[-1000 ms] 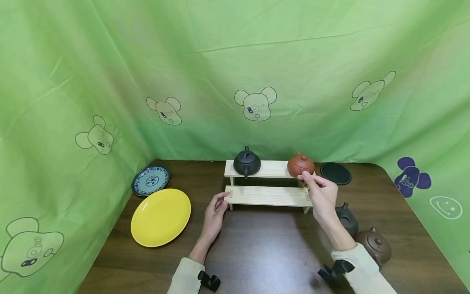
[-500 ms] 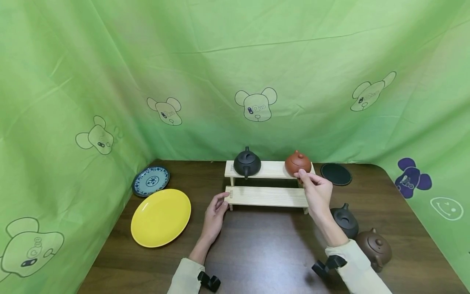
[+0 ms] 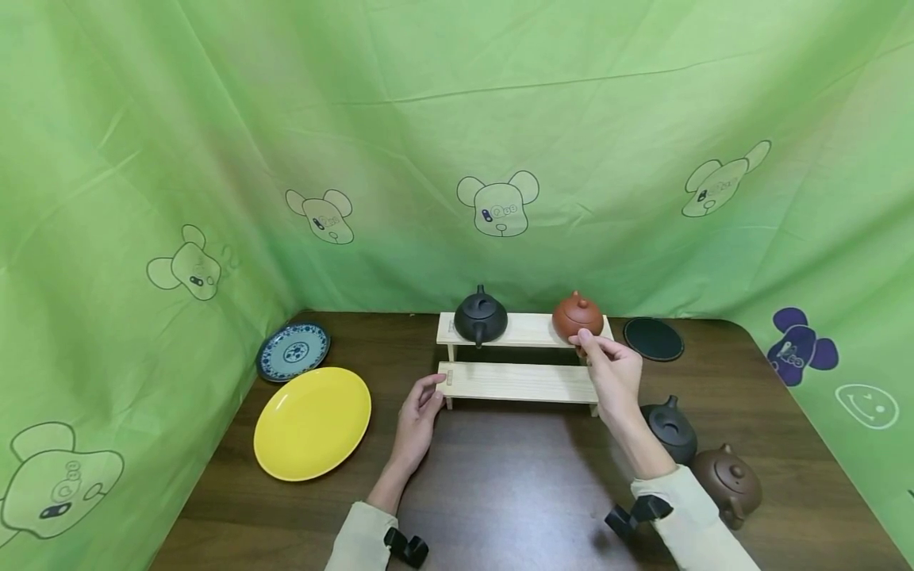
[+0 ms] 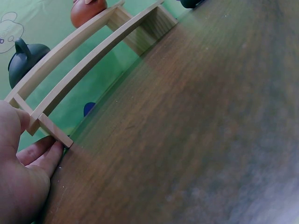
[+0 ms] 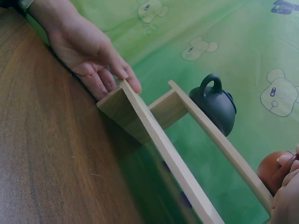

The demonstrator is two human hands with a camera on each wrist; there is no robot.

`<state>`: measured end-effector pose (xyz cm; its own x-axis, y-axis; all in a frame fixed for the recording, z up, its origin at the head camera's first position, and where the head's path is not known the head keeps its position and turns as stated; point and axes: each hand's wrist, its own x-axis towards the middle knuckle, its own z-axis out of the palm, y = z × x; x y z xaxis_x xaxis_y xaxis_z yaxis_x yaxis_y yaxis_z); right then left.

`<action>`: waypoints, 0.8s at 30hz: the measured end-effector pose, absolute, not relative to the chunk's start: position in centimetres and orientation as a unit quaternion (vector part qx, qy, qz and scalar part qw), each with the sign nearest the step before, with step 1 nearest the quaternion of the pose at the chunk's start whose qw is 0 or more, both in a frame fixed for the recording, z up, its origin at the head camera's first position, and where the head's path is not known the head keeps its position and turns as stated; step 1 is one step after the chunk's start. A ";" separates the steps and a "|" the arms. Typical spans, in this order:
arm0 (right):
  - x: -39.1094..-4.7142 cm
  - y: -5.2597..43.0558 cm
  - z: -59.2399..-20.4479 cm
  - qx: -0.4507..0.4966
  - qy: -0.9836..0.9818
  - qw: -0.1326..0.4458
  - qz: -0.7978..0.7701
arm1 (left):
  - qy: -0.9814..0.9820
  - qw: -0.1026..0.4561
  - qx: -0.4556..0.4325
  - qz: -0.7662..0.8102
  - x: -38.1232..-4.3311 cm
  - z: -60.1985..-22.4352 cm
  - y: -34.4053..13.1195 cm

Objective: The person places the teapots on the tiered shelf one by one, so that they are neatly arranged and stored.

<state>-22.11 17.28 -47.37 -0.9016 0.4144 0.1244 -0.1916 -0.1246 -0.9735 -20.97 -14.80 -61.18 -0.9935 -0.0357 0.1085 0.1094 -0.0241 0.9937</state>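
Note:
A two-step wooden shelf [image 3: 524,381] stands at the back of the table. My left hand [image 3: 416,424] grips the left end of its lower step, fingers at the end and side leg [image 4: 56,130]. On the right part of the upper step sits a reddish-brown teapot [image 3: 575,314]. My right hand [image 3: 618,379] pinches the part of this teapot that faces me, and the fingertips hide that part. A black teapot [image 3: 481,316] sits on the upper step's left part, its spout facing forward; its arched knob shows in the right wrist view.
Right of my right forearm stand another black teapot [image 3: 671,429] and a dark brown teapot [image 3: 728,480]. Behind them lies a round black dish [image 3: 653,339]. At the left are a yellow plate [image 3: 312,424] and a blue patterned plate [image 3: 293,352]. Green cloth [image 3: 400,270] borders the table.
My right hand has shifted the reddish-brown teapot slightly left along the upper step, mostly in the first half second. My left hand stays at the shelf's end.

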 end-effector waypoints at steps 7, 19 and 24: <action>-21.9 17.4 -47.1 -0.089 -0.627 0.181 0.753 | -0.698 0.051 -0.032 -0.714 -20.9 -61.2 -14.9; -21.8 17.7 -46.9 -0.091 -0.601 0.161 0.777 | -0.701 0.052 -0.035 -0.711 -21.0 -61.3 -14.9; -21.8 17.8 -46.9 -0.092 -0.597 0.161 0.781 | -0.700 0.050 -0.035 -0.712 -20.9 -61.2 -14.9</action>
<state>-21.78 17.84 -46.88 -0.9311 0.3614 0.0483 -0.1415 -0.2362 -0.9613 -20.94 -14.94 -61.21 -0.9926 -0.0232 0.1196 0.1199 -0.0161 0.9926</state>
